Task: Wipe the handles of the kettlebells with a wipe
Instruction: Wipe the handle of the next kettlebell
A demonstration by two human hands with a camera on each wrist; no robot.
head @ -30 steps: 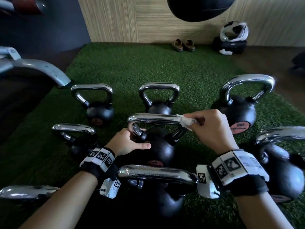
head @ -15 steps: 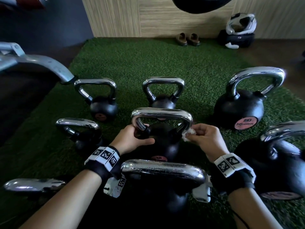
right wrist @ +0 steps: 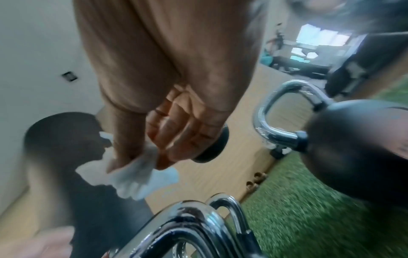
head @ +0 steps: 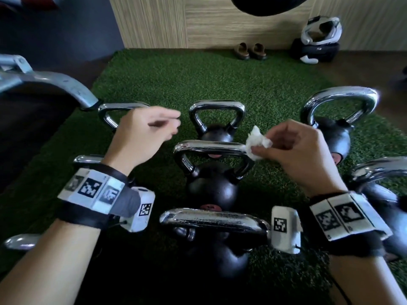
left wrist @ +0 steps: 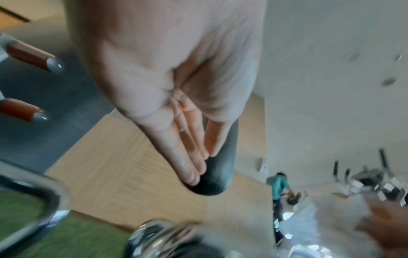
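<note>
Several black kettlebells with chrome handles stand on green turf. The middle kettlebell (head: 212, 190) has its handle (head: 209, 147) between my hands. My right hand (head: 286, 148) hovers just right of that handle's right corner and pinches a crumpled white wipe (head: 256, 143) between thumb and fingers. In the right wrist view the wipe (right wrist: 137, 174) hangs from the fingertips of that hand (right wrist: 154, 157). My left hand (head: 149, 128) is raised up and to the left of the handle and holds nothing. The left wrist view shows this hand (left wrist: 194, 148) with straight fingers and a bare palm.
A nearer kettlebell handle (head: 211, 219) lies between my wrists. Others stand at far centre (head: 217, 108), right (head: 339, 97), far right (head: 378, 168) and left (head: 88, 159). A grey machine leg (head: 55, 82) reaches in at left. Shoes (head: 250, 51) and a headset (head: 319, 31) sit by the wooden wall.
My left hand has let go of the middle kettlebell and risen up and to the left. My right hand has lifted the wipe off the handle's right corner.
</note>
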